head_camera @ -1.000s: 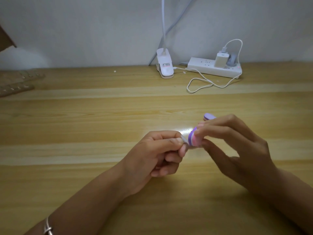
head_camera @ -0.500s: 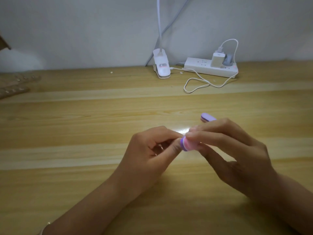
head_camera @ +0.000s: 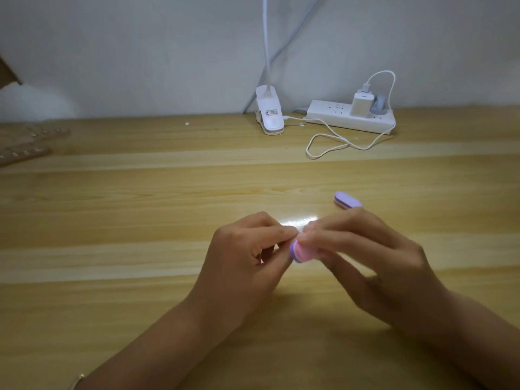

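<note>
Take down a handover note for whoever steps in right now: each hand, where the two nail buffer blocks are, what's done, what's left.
Right hand pinches the purple-and-pink buffer block just above the table.
Left hand: fingers curled, fingertips against the block's end, holding nothing.
Second buffer block lies on the table beyond the right hand, untouched.
Done: the block is at the left fingertips; finished nails cannot be told.
Left: probably buff the left nails, then set the block down.
</note>
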Available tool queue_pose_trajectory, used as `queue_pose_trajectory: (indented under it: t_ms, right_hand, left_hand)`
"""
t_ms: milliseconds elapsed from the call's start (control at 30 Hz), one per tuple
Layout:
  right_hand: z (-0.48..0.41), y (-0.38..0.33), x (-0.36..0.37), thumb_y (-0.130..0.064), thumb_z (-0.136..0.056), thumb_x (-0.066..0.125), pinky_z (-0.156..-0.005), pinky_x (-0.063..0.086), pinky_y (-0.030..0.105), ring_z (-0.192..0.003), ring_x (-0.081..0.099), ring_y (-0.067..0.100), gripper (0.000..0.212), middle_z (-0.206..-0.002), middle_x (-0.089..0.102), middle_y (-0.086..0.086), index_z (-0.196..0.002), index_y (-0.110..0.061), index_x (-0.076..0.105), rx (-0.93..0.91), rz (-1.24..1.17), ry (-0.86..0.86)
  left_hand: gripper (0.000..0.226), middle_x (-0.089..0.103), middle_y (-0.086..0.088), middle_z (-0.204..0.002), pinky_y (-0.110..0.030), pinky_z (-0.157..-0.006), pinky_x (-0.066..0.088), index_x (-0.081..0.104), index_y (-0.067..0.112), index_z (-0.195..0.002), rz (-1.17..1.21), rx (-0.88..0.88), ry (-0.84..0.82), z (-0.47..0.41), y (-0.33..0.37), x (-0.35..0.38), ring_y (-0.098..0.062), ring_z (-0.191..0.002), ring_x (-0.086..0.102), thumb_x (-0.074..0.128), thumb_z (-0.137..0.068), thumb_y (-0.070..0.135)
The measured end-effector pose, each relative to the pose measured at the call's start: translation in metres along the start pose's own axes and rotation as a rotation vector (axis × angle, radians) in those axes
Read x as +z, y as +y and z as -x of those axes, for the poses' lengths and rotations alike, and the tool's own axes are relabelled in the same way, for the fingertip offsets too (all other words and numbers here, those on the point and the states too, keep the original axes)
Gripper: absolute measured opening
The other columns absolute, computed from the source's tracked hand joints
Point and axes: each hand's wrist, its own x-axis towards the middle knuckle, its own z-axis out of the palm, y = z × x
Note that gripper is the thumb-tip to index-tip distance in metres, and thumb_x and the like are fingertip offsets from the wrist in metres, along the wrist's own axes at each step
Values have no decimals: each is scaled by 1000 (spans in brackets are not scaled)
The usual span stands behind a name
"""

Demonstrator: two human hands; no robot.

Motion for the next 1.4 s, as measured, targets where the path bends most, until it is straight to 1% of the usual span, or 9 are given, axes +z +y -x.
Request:
queue_pose_trajectory:
  t_ms: [167,300,533,700,833,967,1100,1267,1400]
  right_hand:
    - [-4,10,-7,7,-90,67,-94,54,45,-93,70,21,21,-102,70,7,-109,-1,73,66,22,-9]
    - [-1,1,1,7,-90,66,-104,47,30,-97,69,21,25,-102,71,11,-112,-2,73,-22,24,-26]
    - [-1,-1,5,10,-87,67,-101,49,29,-97,69,21,27,-102,71,10,-111,-2,74,-13,35,-23]
    - [-4,11,-4,6,-89,67,-95,54,45,-96,69,19,24,-101,71,8,-111,-2,74,58,73,6]
    - [-1,-1,6,8,-89,68,-104,46,27,-98,68,19,25,-101,72,10,-111,-3,75,-20,79,0]
    - [-5,9,-3,6,-91,66,-95,53,40,-96,68,19,22,-101,71,9,-109,-2,74,25,83,4]
    - [-3,1,3,7,-90,65,-103,46,28,-99,67,23,22,-102,70,12,-108,-1,75,-42,65,-43]
    - [-5,14,-7,4,-91,64,-91,54,45,-97,69,26,22,-103,69,11,-111,-2,72,57,58,-6]
    - [-3,6,-2,3,-93,64,-95,53,40,-99,68,18,20,-103,70,9,-110,-2,73,22,27,2]
  left_hand:
    - [10,63,4,-71,-17,-54,39,79,15,-88,-37,-13,0,-1,0,1,-12,-61,56,70,-85,14]
    - [11,66,3,-73,-22,-53,43,80,16,-90,-31,-6,-3,0,-1,1,-13,-62,58,72,-83,14]
    - [11,66,2,-74,-18,-54,42,80,15,-90,-28,-19,-7,-1,-3,1,-12,-62,58,73,-82,13]
    - [10,65,4,-74,-19,-54,41,80,15,-87,-22,-44,23,-2,-5,3,-13,-59,56,75,-82,8]
    - [11,66,4,-75,-18,-54,41,80,16,-90,10,-26,28,-1,-4,2,-14,-61,57,74,-82,14]
    - [12,65,3,-73,-19,-54,41,80,15,-87,11,-56,44,-2,-5,1,-14,-59,56,75,-82,6]
    - [13,67,1,-76,-25,-53,45,80,14,-90,50,-40,34,-1,-5,1,-17,-63,60,74,-81,7]
    - [11,65,5,-75,-15,-55,38,80,16,-86,83,-83,44,-2,-5,2,-16,-62,57,75,-82,6]
    - [13,68,6,-78,-14,-55,40,80,17,-90,139,-81,53,-2,-6,2,-17,-66,61,75,-82,8]
